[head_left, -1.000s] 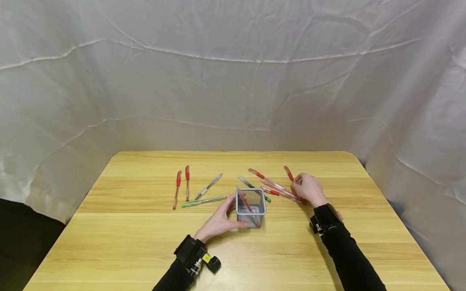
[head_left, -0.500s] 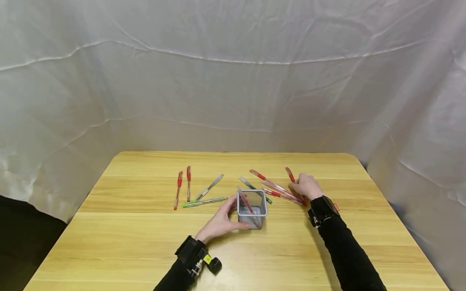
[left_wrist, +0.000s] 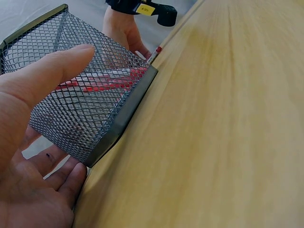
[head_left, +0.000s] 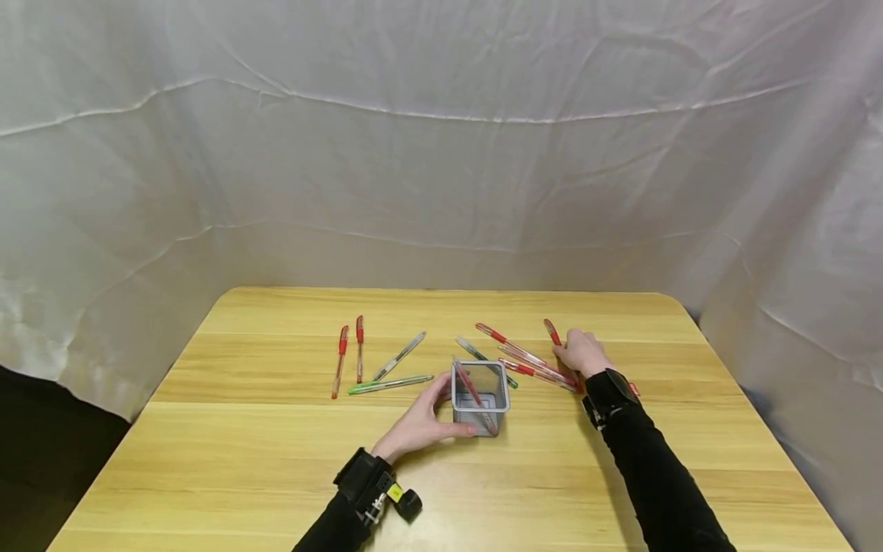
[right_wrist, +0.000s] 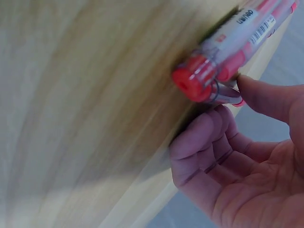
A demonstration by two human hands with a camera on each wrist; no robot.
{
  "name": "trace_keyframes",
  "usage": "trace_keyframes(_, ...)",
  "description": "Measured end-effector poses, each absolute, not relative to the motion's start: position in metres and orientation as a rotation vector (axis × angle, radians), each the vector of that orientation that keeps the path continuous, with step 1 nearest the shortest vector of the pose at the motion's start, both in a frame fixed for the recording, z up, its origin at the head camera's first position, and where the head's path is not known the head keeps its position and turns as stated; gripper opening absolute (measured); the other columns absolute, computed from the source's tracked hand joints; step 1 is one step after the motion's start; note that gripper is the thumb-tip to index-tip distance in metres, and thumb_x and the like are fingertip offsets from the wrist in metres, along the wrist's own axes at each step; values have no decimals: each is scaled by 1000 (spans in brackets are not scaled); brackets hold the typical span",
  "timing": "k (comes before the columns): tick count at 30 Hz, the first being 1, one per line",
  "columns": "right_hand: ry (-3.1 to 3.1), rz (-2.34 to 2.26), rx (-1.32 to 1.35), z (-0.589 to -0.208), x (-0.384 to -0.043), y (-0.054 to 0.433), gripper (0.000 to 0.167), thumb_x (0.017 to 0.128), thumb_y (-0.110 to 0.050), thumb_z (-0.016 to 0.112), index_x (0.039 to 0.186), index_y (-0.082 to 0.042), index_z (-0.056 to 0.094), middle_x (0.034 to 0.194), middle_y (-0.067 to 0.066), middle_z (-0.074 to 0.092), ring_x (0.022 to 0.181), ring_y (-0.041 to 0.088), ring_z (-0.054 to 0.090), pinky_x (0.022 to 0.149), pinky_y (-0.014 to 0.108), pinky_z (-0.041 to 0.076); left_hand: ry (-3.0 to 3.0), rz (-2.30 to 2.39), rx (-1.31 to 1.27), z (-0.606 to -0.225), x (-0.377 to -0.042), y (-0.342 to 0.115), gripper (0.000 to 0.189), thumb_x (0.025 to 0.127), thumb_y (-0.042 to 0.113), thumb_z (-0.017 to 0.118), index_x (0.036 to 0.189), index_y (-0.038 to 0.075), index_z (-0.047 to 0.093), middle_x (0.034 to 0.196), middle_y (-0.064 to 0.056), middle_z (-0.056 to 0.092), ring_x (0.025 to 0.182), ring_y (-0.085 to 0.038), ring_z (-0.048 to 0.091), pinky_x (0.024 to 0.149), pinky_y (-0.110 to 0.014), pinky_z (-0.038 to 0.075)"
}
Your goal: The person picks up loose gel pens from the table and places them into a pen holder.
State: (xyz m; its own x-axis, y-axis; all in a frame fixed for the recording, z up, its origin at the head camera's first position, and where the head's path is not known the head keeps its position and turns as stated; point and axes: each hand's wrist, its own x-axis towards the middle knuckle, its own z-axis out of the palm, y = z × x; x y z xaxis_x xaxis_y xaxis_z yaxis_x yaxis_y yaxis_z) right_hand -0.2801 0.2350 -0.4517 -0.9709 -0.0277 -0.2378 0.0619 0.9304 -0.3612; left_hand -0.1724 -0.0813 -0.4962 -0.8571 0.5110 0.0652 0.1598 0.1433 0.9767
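My left hand (head_left: 417,425) grips a grey square wire-mesh pen holder (head_left: 462,409), thumb on the near side and fingers round the left. The left wrist view shows the mesh wall (left_wrist: 71,128) between thumb and fingers. A single red pen (head_left: 467,382) leans inside the holder. To the right, my right hand (head_left: 585,354) pinches a red-capped gel pen (head_left: 552,331) at the edge of a small pile. In the right wrist view its thumb and forefinger meet at the pen beneath other red pens (right_wrist: 237,28), with the remaining fingers curled near the tabletop.
Red pens (head_left: 513,368) lie crossed between holder and right hand. A dark green pen (head_left: 472,347) lies behind the holder. To the left are two red pens (head_left: 341,360), a clear pen (head_left: 400,355) and a light green pen (head_left: 389,385). Grey cloth (head_left: 441,176) hangs behind the table.
My right hand has shifted slightly forward at the red pen and then stayed there. My left hand keeps its grip on the holder. The whole view has drifted slightly.
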Motion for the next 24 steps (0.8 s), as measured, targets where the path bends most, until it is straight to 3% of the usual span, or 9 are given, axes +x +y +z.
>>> trace_keyframes(10,2920,-524,-37,-452,-273,235,25,102,-14,52,81,1,54,74,16,55,68,29,55,57,31,43,2155,1759,644,-495,-173,-81,89,81,22,84,154,11,35,152,-11,49,144,-32,44,124,-59,25)
trace_keyframes(19,2871,-740,-46,-450,-267,245,36,103,-15,48,68,-7,53,53,-1,43,50,14,41,52,25,30,2144,1769,637,-494,-172,-81,90,82,22,84,155,11,34,151,-9,50,144,-31,44,124,-57,25)
trace_keyframes(24,2826,-915,-16,-449,-261,254,32,103,-16,46,82,1,62,53,0,55,50,12,45,51,25,34,2147,1765,632,-494,-171,-82,90,82,22,84,155,11,34,151,-9,50,144,-32,44,124,-59,25)
